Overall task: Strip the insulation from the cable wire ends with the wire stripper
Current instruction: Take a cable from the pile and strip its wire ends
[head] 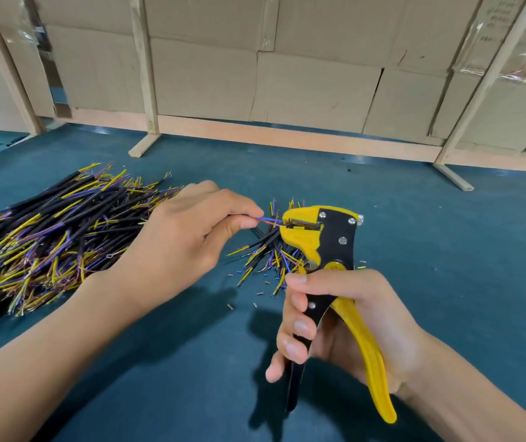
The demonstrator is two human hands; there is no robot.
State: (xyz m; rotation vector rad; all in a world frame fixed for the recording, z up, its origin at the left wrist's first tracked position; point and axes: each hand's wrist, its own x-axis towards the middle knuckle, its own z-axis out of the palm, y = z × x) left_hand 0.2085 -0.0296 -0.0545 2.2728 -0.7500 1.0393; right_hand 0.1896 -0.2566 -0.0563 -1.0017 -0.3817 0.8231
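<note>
Feeding thin wire ends into the stripper's head at mid-frame.

My left hand point(188, 231) is pinching a slim cable point(263, 220) between thumb and forefinger, its blue and red cores reaching into the toothed metal mouth of the wire stripper point(322, 244). My right hand point(335, 320) is curling round the yellow and black plastic handles, lower right. A bristly heap of black-sheathed cables point(51, 237) is lying at left on the teal felt mat point(446, 237), and a smaller bundle point(268, 253) is sitting behind the tool among tiny insulation snippets point(260, 293).
</note>
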